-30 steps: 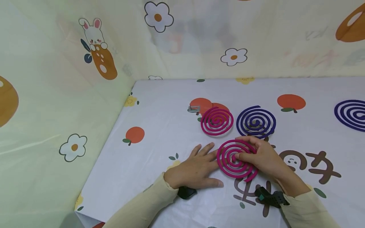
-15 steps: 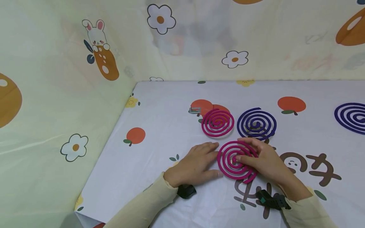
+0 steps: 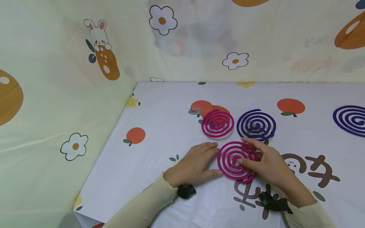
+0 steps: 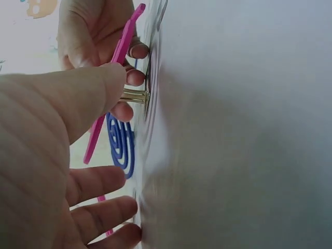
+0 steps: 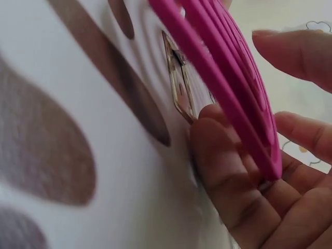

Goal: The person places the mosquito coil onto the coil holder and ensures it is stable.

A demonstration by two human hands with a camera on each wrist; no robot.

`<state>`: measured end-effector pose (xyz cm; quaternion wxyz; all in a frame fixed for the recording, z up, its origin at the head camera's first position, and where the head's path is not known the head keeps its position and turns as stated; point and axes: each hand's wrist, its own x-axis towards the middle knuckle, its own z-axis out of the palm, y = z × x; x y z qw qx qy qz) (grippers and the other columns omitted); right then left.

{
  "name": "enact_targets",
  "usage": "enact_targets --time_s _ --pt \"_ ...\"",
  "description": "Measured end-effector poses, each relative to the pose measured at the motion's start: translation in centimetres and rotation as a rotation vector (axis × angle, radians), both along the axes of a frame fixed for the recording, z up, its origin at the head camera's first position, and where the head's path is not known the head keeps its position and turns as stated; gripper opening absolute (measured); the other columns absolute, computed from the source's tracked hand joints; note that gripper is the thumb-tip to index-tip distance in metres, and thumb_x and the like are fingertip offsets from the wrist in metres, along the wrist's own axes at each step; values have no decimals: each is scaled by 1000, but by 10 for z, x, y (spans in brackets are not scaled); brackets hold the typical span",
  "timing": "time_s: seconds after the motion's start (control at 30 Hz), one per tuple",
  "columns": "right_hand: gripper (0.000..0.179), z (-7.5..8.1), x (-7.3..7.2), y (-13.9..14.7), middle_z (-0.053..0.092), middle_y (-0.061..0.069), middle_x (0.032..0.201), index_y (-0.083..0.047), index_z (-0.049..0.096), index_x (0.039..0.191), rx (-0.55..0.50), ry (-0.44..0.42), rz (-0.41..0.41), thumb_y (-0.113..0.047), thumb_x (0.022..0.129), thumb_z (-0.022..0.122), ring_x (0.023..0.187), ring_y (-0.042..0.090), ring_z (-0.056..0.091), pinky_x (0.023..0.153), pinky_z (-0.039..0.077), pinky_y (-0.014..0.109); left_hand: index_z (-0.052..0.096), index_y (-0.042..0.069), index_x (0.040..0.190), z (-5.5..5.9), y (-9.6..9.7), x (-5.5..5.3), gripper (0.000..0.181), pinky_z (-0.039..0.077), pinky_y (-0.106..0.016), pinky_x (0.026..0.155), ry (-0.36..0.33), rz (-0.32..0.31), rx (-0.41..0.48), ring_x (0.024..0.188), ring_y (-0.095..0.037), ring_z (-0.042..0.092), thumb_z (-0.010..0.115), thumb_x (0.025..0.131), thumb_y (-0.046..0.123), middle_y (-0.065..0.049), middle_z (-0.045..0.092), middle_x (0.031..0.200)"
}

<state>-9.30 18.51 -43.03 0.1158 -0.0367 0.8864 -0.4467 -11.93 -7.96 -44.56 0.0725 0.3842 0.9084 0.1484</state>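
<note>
A pink mosquito coil stands slightly above the table near the front middle, tilted in the left wrist view. Beneath it is a brass-coloured metal stand, its base also visible in the right wrist view. My right hand holds the coil's right side, thumb over the middle and fingers curled underneath, close around the stand. Beside the coil's left edge my left hand lies with relaxed fingers; its thumb tip and forefinger come right up to the rim.
Behind lie another pink coil and a blue coil, side by side. A second blue coil is at the right edge. A small metal stand sits left of the rear pink coil. Patterned sheets form walls at the left and back.
My left fingers have drawn back from the coil and come together beside its left edge. The right hand has shifted slightly right and nearer, its thumb moving a little off the coil's centre.
</note>
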Motion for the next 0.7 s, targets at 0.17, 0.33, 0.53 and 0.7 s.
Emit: enact_targets --time_s 0.17,0.33,0.53,0.7 --pt "83 1 3 2 58 24 145 -8 51 154 71 101 49 -37 85 88 115 40 63 85 59 49 46 12 156 0 -1 1 78 30 -42 123 13 8 6 151 -20 36 64 97 60 -5 45 160" --pt "98 1 5 5 55 25 147 -5 44 157 40 120 125 -32 77 94 124 44 59 94 56 58 41 14 159 2 1 2 82 28 -51 124 -19 26 19 151 -19 36 66 95 61 -3 45 161" --pt "111 0 7 4 46 24 152 -2 36 160 4 101 196 -23 70 98 131 45 52 100 52 62 38 18 160 3 2 3 88 24 -61 123 -48 52 24 151 -19 36 72 92 60 -1 45 160" --pt "113 2 9 -1 42 25 155 1 37 158 37 123 243 -21 67 100 137 48 44 103 48 66 40 17 159 3 2 4 88 25 -61 123 -27 55 -7 150 -20 38 76 90 58 -2 47 159"
